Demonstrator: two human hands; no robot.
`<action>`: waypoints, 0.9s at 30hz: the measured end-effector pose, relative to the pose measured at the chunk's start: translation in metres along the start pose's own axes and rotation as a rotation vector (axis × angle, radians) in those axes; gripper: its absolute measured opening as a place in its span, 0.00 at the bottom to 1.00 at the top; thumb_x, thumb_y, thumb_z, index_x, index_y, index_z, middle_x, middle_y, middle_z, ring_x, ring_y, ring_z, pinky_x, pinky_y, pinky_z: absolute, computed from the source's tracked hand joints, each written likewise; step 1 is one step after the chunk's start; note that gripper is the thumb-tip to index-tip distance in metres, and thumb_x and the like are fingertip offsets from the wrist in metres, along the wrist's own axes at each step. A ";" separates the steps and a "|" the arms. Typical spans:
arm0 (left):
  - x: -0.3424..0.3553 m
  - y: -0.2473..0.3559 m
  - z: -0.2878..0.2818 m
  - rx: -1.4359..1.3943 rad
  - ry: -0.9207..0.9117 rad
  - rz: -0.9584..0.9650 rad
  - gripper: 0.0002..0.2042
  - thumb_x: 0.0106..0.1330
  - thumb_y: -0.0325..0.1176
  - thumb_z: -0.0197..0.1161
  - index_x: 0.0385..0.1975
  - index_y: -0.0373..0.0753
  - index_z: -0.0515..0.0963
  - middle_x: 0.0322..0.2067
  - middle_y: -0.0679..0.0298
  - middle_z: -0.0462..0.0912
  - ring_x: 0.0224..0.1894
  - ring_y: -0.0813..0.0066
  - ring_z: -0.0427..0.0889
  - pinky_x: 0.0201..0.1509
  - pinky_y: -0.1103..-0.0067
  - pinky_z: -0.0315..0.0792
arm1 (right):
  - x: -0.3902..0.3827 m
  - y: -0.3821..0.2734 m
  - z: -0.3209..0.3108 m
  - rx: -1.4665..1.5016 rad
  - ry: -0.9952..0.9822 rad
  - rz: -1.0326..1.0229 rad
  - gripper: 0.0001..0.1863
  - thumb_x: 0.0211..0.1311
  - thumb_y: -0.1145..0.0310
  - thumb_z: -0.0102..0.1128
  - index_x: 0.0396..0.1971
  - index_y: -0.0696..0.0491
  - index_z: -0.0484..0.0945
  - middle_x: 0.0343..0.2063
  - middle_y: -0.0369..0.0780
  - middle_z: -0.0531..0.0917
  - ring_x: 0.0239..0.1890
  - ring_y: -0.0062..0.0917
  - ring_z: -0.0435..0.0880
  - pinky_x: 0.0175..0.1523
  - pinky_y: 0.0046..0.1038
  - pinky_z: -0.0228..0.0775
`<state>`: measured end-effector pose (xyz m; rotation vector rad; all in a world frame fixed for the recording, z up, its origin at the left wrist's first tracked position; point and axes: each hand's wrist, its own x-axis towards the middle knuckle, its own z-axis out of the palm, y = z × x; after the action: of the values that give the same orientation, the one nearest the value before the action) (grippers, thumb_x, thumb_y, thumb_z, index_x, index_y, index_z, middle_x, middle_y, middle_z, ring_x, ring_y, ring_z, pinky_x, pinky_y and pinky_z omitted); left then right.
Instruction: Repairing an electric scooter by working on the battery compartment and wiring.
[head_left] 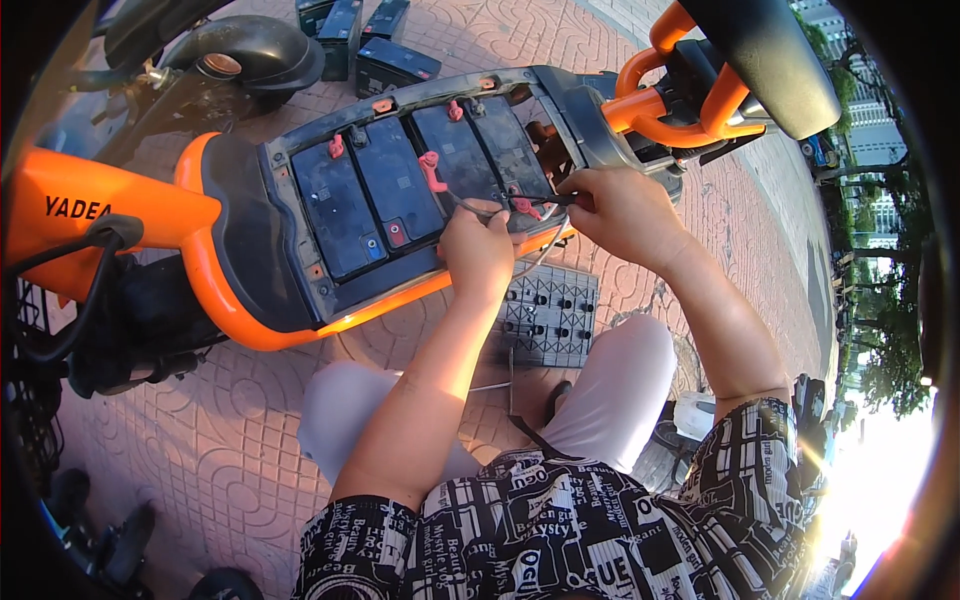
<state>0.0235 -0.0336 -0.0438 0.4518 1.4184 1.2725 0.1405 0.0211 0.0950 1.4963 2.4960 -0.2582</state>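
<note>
An orange electric scooter [125, 190] stands before me with its battery bay uncovered. Several dark batteries [335, 215] sit side by side in the bay, with pink terminal caps [432, 172] on their tops. Over the right-hand batteries, my left hand [477, 248] is closed, pinching a thin grey wire [462, 200]. Just to its right, my right hand [622, 212] pinches a black cable [540, 199] between thumb and fingers. Close below the cable lies a pink cap [525, 207]. The wire ends are partly hidden by my fingers.
Loose dark batteries [395, 65] stand on the patterned paving [150, 440] beyond the scooter. Between my knees and the scooter lies a grey ribbed plastic panel [552, 318]. A black seat [765, 65] on orange tubes rises at the upper right. Strong sunlight glares at lower right.
</note>
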 end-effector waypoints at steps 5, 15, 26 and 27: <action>-0.001 0.002 0.001 -0.027 0.017 0.002 0.02 0.66 0.22 0.58 0.35 0.30 0.74 0.30 0.55 0.83 0.27 0.67 0.87 0.24 0.80 0.80 | 0.002 0.002 0.002 0.017 -0.014 0.015 0.13 0.54 0.65 0.57 0.38 0.51 0.84 0.29 0.40 0.86 0.35 0.34 0.85 0.41 0.35 0.77; 0.002 -0.007 0.000 -0.021 0.016 0.025 0.02 0.67 0.21 0.57 0.35 0.29 0.73 0.31 0.54 0.83 0.27 0.66 0.87 0.24 0.79 0.80 | 0.004 -0.003 0.001 -0.009 -0.034 0.009 0.14 0.54 0.65 0.57 0.39 0.52 0.84 0.32 0.41 0.86 0.37 0.35 0.85 0.42 0.36 0.77; 0.015 -0.015 0.000 -0.017 0.005 0.033 0.03 0.67 0.21 0.56 0.37 0.29 0.72 0.32 0.53 0.83 0.27 0.65 0.87 0.24 0.78 0.81 | 0.014 -0.008 0.001 -0.090 -0.049 -0.016 0.13 0.55 0.64 0.57 0.37 0.52 0.84 0.32 0.42 0.86 0.38 0.37 0.85 0.42 0.37 0.77; 0.016 -0.016 0.000 -0.018 0.004 0.034 0.03 0.67 0.21 0.56 0.37 0.29 0.72 0.32 0.53 0.83 0.27 0.65 0.87 0.24 0.78 0.81 | 0.015 -0.007 0.002 -0.091 -0.048 -0.016 0.13 0.55 0.64 0.57 0.37 0.52 0.84 0.32 0.42 0.86 0.38 0.37 0.85 0.42 0.37 0.77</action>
<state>0.0248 -0.0259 -0.0646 0.4627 1.4071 1.3132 0.1274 0.0297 0.0894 1.4189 2.4483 -0.1777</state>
